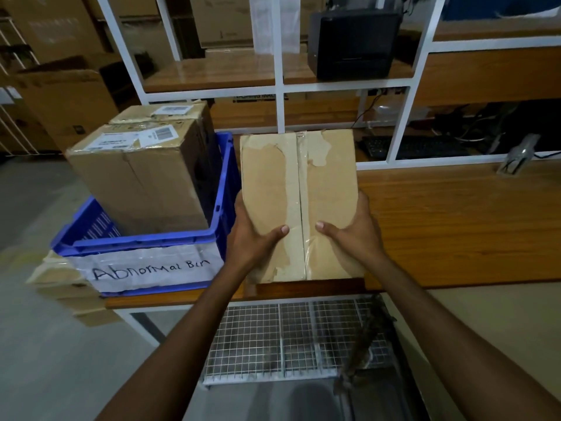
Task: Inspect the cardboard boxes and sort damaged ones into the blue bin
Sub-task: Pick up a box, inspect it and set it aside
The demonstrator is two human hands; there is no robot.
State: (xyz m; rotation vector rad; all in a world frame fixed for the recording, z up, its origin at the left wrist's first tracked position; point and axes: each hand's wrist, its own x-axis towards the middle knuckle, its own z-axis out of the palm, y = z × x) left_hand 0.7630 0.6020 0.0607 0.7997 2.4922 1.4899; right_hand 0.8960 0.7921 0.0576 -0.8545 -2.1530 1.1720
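I hold a flat brown cardboard box [299, 189] over the front edge of the wooden table [455, 226]. Its top has torn paper patches and peeling clear tape along the centre seam. My left hand [255, 238] grips its near left side and my right hand [352, 235] grips its near right side, thumbs on top. To the left stands the blue bin [145, 241], labelled "Abnormal Bin", with two taped cardboard boxes [142, 177] inside, one behind the other.
A white-framed shelf [279, 86] rises behind the table, carrying a black printer [352, 44]. A keyboard [416, 147] lies behind the frame at the right. A wire mesh rack [288, 338] sits under the table. More cardboard boxes [60, 287] lie on the floor at the left.
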